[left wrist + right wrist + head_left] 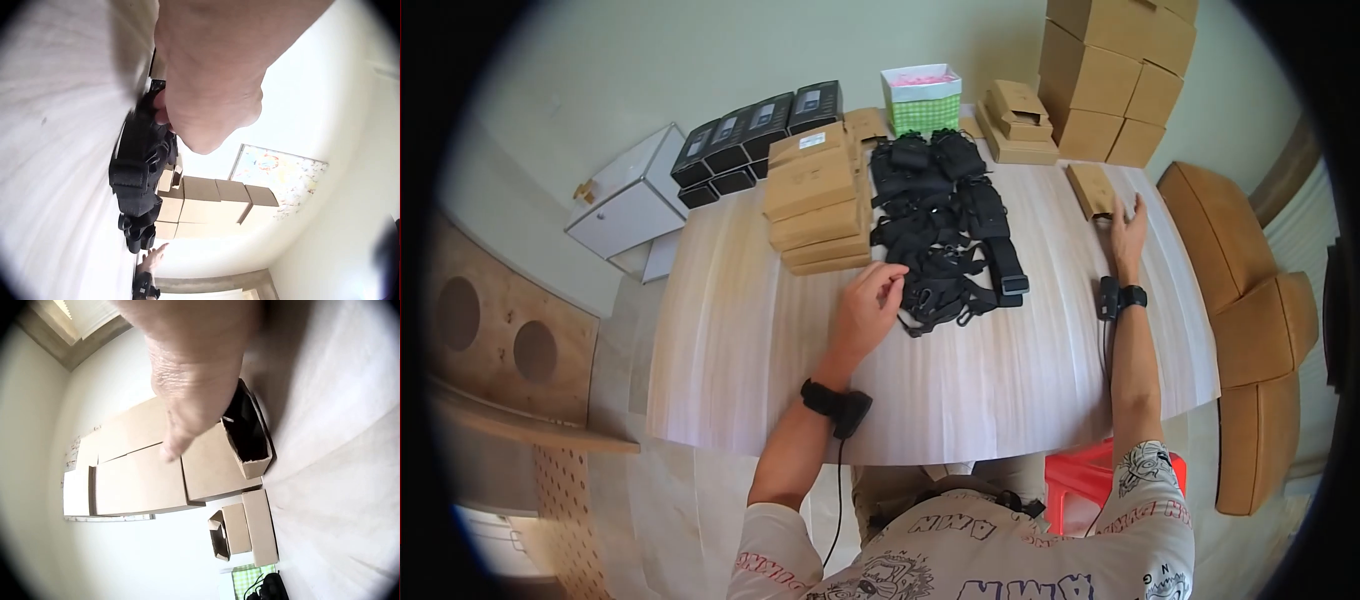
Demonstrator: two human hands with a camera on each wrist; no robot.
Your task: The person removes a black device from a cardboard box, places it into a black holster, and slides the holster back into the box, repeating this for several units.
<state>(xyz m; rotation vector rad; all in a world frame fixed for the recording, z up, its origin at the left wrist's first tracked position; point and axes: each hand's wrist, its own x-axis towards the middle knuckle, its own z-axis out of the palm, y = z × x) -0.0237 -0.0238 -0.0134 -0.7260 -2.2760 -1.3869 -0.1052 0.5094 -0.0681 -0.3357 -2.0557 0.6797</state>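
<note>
So we've got our left hand (870, 308) loosely curled at the near end of some black strap gear (932, 230), and honestly we can't tell if it's pinching any. Our right hand (1129, 235) is spread wide just beside a small cardboard box (1090, 188); touching or not, we can't say. Flat boxes (808, 190) sit stacked just beyond the left, and a green checked bag (927, 115) stands farther out, between our 2 hands.
</note>
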